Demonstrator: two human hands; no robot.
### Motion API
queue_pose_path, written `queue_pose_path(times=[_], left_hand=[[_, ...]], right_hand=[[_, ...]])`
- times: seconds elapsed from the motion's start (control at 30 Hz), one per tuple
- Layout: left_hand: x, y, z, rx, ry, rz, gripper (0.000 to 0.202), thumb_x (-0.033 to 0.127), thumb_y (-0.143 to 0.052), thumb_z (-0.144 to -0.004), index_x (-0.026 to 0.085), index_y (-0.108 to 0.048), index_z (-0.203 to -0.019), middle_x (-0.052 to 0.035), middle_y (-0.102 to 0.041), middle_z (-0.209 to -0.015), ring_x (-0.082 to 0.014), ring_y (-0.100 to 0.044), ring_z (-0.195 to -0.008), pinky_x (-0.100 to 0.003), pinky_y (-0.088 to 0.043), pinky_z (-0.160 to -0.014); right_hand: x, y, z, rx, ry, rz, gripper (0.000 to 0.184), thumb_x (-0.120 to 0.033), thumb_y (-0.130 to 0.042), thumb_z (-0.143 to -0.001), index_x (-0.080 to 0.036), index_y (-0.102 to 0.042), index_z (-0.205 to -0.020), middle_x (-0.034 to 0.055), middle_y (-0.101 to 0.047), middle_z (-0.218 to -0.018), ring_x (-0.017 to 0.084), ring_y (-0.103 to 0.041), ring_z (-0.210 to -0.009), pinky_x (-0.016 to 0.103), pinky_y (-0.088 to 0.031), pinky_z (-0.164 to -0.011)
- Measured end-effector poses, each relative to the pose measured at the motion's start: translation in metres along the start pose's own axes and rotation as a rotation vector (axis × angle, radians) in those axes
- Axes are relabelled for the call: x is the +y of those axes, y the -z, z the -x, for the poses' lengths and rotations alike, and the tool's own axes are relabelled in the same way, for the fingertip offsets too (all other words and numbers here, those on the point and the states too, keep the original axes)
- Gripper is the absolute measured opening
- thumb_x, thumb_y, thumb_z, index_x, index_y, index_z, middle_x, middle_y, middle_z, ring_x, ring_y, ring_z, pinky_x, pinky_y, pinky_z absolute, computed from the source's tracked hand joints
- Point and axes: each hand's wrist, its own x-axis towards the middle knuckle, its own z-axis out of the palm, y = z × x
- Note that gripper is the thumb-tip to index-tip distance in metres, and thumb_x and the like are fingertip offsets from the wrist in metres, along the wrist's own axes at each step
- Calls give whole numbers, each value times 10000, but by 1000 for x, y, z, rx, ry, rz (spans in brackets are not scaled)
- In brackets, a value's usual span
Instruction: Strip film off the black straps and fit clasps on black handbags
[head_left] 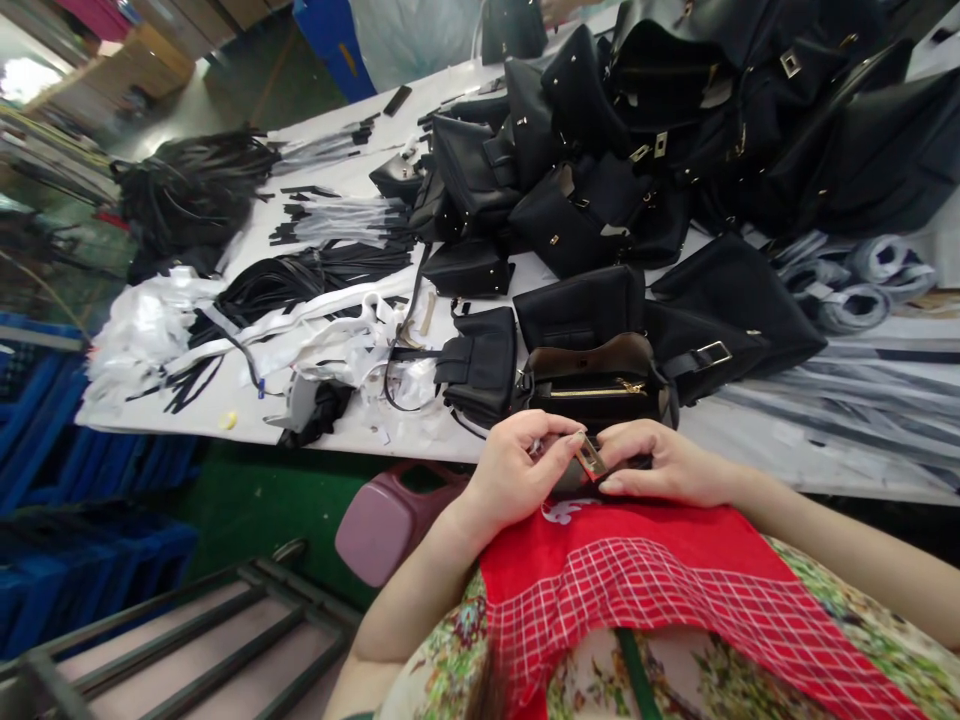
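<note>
Close to my red apron, both hands meet at a small gold rectangular buckle (589, 458) on a dark strap. My left hand (525, 458) pinches the buckle's left side between thumb and fingers. On its right side, the thumb and fingers of my right hand (660, 462) close on the dark strap or flap by the buckle; how much they hold is partly hidden. Just beyond my hands, a black handbag (607, 405) lies with its mouth apart, showing a brown lining and a gold zipper. A smaller black bag (484, 365) touches its left side.
Many black bags (570, 215) are heaped at the back right of the white table (360, 435). Bundles of black straps (285, 290) and white scraps lie left. Clear plastic rolls (855, 305) sit right. A pink plastic stool (386, 525) and a metal rack (225, 640) stand below.
</note>
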Motion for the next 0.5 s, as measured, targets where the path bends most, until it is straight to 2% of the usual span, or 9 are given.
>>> queue_pose_path(times=[0.1, 0.33, 0.4, 0.5], left_hand=[[2, 5, -4, 0, -29, -23, 169, 301, -643, -866, 184, -749, -922, -42, -707, -816, -143, -620, -734, -250, -464, -679], [7, 20, -14, -113, 46, -15, 51, 194, -695, -801, 171, -739, -812, -13, -700, -769, -119, -613, -694, -221, -458, -633], [7, 23, -17, -149, 24, -65, 44, 161, -689, -796, 173, -728, -781, -5, -689, -751, -116, -607, -690, -220, -455, -632], [7, 23, -19, -155, -83, -179, 75, 135, -670, -806, 174, -697, -747, -2, -670, -743, -121, -607, -715, -232, -461, -661]], right_hand=[[0, -2, 0, 15, 6, 42, 221, -365, -657, -876, -185, -761, -952, 36, -680, -833, 132, -610, -743, 234, -463, -679], [0, -7, 1, 6, 3, 131, 220, -375, -638, -894, -219, -757, -993, 27, -662, -847, 124, -598, -752, 229, -438, -673], [0, -8, 1, 4, 5, 139, 221, -377, -638, -894, -226, -757, -1003, 27, -663, -850, 125, -600, -757, 229, -435, -671], [0, -8, 1, 13, 5, 138, 231, -392, -638, -891, -227, -760, -999, 22, -650, -811, 122, -588, -729, 232, -423, -653]])
